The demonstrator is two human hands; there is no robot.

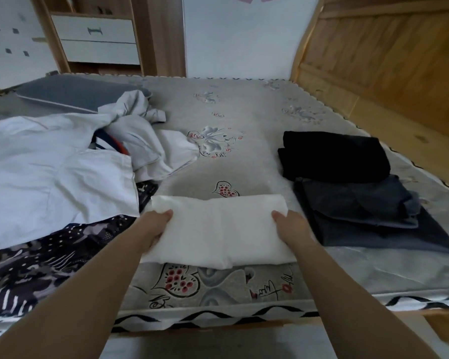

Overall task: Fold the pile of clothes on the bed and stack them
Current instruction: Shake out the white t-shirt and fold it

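The folded white garment (218, 229) sits near the front edge of the mattress (244, 156), long axis running left to right. Soft, slightly puffy rectangle. The left hand (153, 226) and right hand (290, 226) each clamp a short end, thumbs on top, fingers tucked under. Dark folded clothes (353, 193) are just to its right, with a rumpled unfolded pile (62, 161) on the left.

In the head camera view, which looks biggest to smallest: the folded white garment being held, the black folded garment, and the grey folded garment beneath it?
1. Folded white garment, though it's nearest the camera.
2. Grey folded garment.
3. Black folded garment, farthest away.
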